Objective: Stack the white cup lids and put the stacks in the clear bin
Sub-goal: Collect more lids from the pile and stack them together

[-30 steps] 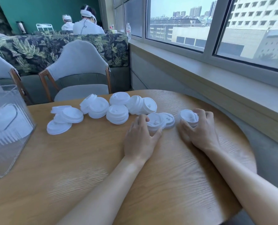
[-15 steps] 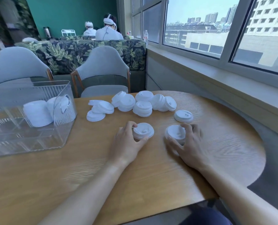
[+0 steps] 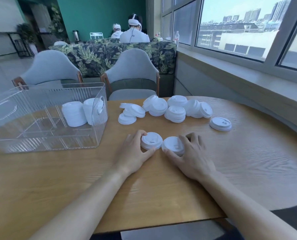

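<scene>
My left hand (image 3: 133,153) grips a small stack of white lids (image 3: 151,140) between thumb and fingers on the wooden table. My right hand (image 3: 191,156) grips a second lid stack (image 3: 172,146) right beside it; the two stacks nearly touch. Behind them lies a loose pile of white lids (image 3: 166,110), and a single lid (image 3: 220,124) sits apart at the right. The clear bin (image 3: 45,141) stands at the left with two tall lid stacks (image 3: 82,113) inside its far right corner.
The round wooden table (image 3: 248,161) ends near my body and curves off at the right. Two grey chairs (image 3: 132,78) stand behind it, then a leaf-patterned sofa with two people seated beyond. A window ledge runs along the right.
Both hands have slid their lid stacks toward me and toward each other. The view has swung left, bringing the clear bin fully into sight.
</scene>
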A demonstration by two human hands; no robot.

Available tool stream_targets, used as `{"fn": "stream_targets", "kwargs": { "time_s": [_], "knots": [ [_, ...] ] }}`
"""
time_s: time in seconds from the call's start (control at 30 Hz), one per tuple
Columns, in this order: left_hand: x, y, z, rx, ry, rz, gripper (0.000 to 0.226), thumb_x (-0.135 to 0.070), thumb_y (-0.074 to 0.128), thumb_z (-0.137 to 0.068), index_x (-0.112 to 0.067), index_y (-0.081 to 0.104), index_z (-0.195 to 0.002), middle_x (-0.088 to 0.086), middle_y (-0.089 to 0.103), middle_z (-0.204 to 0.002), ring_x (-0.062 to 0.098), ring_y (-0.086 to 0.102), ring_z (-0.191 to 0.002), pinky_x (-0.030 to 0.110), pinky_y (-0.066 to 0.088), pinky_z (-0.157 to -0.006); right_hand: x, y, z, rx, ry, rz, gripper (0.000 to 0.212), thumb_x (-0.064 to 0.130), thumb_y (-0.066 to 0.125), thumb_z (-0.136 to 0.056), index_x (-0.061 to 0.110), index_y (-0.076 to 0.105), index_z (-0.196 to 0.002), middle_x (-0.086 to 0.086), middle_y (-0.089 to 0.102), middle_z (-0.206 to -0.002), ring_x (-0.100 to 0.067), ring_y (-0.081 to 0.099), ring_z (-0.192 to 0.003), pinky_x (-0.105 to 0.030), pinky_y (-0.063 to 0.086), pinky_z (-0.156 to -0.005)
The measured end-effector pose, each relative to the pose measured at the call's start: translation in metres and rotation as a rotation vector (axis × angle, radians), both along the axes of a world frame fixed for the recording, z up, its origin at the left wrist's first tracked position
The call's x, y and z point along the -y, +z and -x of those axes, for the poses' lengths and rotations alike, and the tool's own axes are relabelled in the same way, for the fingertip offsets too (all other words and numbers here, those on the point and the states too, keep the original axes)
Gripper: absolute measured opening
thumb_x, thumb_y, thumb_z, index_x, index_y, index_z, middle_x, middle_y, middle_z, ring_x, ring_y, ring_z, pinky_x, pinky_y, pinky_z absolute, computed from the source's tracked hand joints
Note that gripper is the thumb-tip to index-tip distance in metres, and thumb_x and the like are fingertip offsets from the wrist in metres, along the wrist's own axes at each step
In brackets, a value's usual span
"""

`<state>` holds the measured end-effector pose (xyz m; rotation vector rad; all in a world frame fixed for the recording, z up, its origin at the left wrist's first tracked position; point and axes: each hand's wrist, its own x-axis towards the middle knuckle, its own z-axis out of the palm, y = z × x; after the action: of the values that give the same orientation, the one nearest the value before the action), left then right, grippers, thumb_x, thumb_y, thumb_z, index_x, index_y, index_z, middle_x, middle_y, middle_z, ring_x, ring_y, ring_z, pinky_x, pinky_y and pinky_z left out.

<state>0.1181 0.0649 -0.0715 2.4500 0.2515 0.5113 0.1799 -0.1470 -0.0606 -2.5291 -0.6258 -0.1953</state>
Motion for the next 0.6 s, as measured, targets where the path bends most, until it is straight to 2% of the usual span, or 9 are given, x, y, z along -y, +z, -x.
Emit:
{"fn": "stream_targets", "kwargs": {
  "time_s": [0.1, 0.23, 0.33, 0.47, 0.6],
  "knots": [
    [0.002, -0.002, -0.003, 0.009, 0.011, -0.025, 0.052, -0.050, 0.074, -0.087, -0.029, 0.050, -0.128, -0.019, 0.049, -0.121, 0.012, 0.048, -0.120, 0.036, 0.042, -0.103, -0.005, -0.003, -0.004, -0.008, -0.011, 0.021, 0.069, 0.082, 0.046, -0.081, 0.030, 0.051, -0.126, 0.005, 0.038, -0.125, -0.018, 0.031, -0.125, -0.033, 0.030, -0.109],
    [0.003, -0.002, -0.006, 0.003, 0.029, -0.031, 0.053, -0.047, 0.072, -0.089, -0.026, 0.049, -0.133, -0.011, 0.055, -0.132, 0.014, 0.048, -0.123, 0.035, 0.041, -0.104, -0.006, -0.005, -0.006, -0.003, -0.043, 0.041, 0.077, 0.088, 0.045, -0.075, 0.030, 0.052, -0.125, 0.004, 0.039, -0.127, -0.019, 0.032, -0.126, -0.034, 0.029, -0.110],
    [0.001, -0.004, -0.009, -0.011, 0.042, -0.019, 0.056, -0.050, 0.071, -0.088, -0.027, 0.048, -0.134, -0.010, 0.056, -0.133, 0.013, 0.049, -0.124, 0.034, 0.043, -0.103, -0.005, -0.003, -0.006, -0.023, -0.042, 0.039, 0.084, 0.089, 0.046, -0.070, 0.029, 0.050, -0.129, 0.004, 0.039, -0.134, -0.018, 0.030, -0.131, -0.034, 0.026, -0.114],
    [-0.002, -0.005, -0.010, 0.019, 0.089, 0.037, 0.055, -0.047, 0.076, -0.087, -0.026, 0.052, -0.131, -0.010, 0.059, -0.131, 0.012, 0.053, -0.121, 0.030, 0.044, -0.097, 0.002, -0.001, -0.005, -0.087, 0.010, -0.068, 0.084, 0.078, 0.057, -0.073, 0.030, 0.044, -0.140, 0.011, 0.040, -0.140, -0.013, 0.027, -0.136, -0.036, 0.027, -0.116],
    [-0.003, -0.003, -0.009, 0.109, 0.107, 0.175, 0.049, -0.045, 0.080, -0.084, -0.028, 0.056, -0.123, -0.015, 0.063, -0.123, 0.009, 0.060, -0.114, 0.035, 0.051, -0.097, 0.008, 0.000, -0.007, -0.130, 0.050, -0.169, 0.081, 0.066, 0.054, -0.065, 0.032, 0.045, -0.137, 0.018, 0.054, -0.123, -0.008, 0.037, -0.129, -0.034, 0.033, -0.111]
  ]
}}
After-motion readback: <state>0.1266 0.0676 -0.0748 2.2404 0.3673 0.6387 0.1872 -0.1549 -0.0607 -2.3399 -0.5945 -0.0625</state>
